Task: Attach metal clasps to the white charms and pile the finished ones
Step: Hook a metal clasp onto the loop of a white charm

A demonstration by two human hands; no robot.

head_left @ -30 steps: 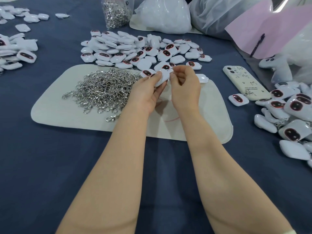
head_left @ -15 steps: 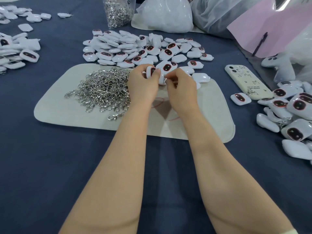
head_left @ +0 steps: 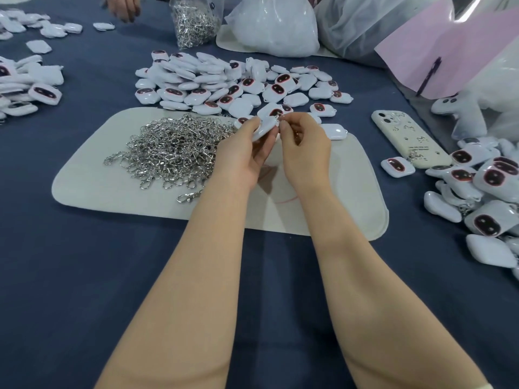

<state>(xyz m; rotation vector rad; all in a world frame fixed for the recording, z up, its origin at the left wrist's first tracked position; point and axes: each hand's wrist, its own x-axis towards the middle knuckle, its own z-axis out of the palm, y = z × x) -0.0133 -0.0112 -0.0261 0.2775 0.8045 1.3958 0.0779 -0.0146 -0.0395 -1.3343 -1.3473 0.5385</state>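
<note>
**Q:** Head view, entry one: hands?

**A:** Left hand [head_left: 244,153] raised over the far edge of the mat [head_left: 112,189], fingers curled round one white charm [head_left: 266,122], dark face tilted up. Right hand [head_left: 303,147] just beside it, fingertips pinched on a small metal clasp [head_left: 281,117] at the charm's right edge. Too small to tell whether hooked on yet.

**Q:** Stock on the mat?

**A:** Heap of loose clasps [head_left: 174,147], large, on the left half. One stray clasp [head_left: 189,196] just nearer. One plain charm [head_left: 334,133] at the far right corner.

**Q:** Charms waiting?

**A:** Broad spread of unclasped charms [head_left: 224,80] just beyond the mat. More at the far left [head_left: 28,85], status unclear.

**Q:** Finished goods?

**A:** Right-hand pile [head_left: 483,186], beside the phone [head_left: 407,138]. Rings showing on a few, so judged the done pile.

**Q:** Progress?

**A:** Judged midway at best. One charm in hand, dozens waiting, clasps plentiful, and a bag of clasps [head_left: 193,23] far behind in reserve. Remaining for this piece: seat the clasp, then drop onto the right-hand pile.
</note>
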